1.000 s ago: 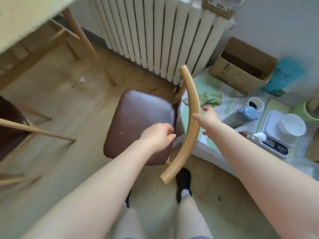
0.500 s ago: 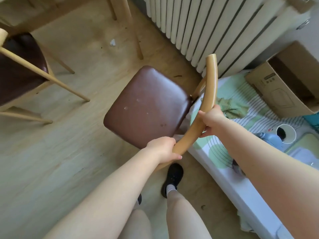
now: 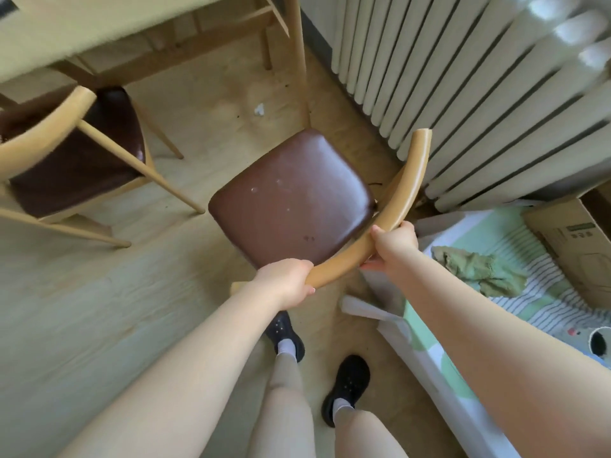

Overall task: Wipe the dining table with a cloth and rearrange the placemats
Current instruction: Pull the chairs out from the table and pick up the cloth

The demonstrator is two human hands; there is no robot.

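Note:
A wooden chair with a brown padded seat [image 3: 291,200] stands on the floor in front of me. Its curved backrest [image 3: 401,200] is gripped by both hands: my left hand [image 3: 286,280] at the near end, my right hand [image 3: 393,241] further along the curve. The dining table [image 3: 99,24] shows at the top left, only its pale top edge and wooden legs. A crumpled green cloth [image 3: 479,271] lies on a striped green-and-white mat [image 3: 542,292] to the right, clear of both hands.
A second brown-seated chair [image 3: 72,153] is tucked by the table on the left. A white radiator [image 3: 469,94] runs along the right wall. A cardboard box [image 3: 575,246] sits on the mat's surface. My feet [image 3: 287,335] stand just behind the chair.
Both hands have closed on the backrest, first the right, then the left. The chair has turned and shifted toward the table; the view has swung left, showing more table and the second chair.

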